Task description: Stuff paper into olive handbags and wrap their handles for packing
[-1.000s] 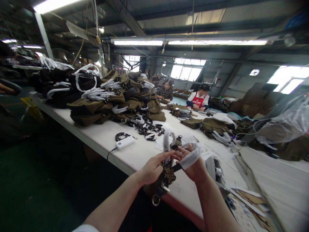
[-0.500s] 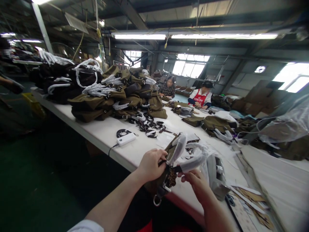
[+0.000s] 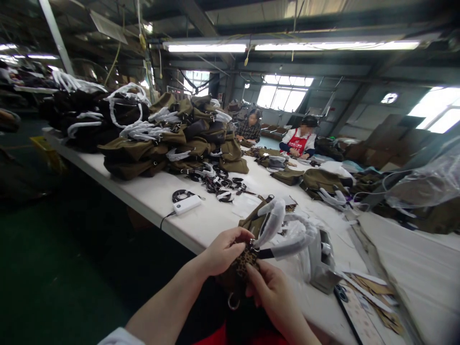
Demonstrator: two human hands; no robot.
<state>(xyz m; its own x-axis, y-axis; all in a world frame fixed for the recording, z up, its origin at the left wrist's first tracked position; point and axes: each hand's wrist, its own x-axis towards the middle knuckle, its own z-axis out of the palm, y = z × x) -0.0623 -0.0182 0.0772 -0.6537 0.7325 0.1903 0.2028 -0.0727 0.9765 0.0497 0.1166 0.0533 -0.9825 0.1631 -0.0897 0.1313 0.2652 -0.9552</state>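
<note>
An olive handbag (image 3: 250,221) leans at the table's near edge, its handles (image 3: 273,221) wrapped in white film and pointing up and right. A leopard-print charm (image 3: 245,259) hangs at the base of a handle by a small metal fitting. My left hand (image 3: 223,250) is closed at the bag's top edge, thumb and finger pinching beside the fitting and the charm's upper part. From the right, my right hand (image 3: 270,290) pinches the charm's lower edge. Below them shows a metal ring (image 3: 233,302) on the bag's end. The fingertips are partly hidden.
Olive bags (image 3: 136,155) and dark bags are piled at the back left. Black straps (image 3: 223,184) and a white power bank (image 3: 187,204) lie on the table (image 3: 151,196). A grey box (image 3: 325,263) and a phone (image 3: 354,311) are on the right. Two people sit across the table.
My right hand has moved left and down, from beside the handle onto the leopard-print charm. The charm now lies farther left, close to my left hand's fingers. The view has shifted slightly.
</note>
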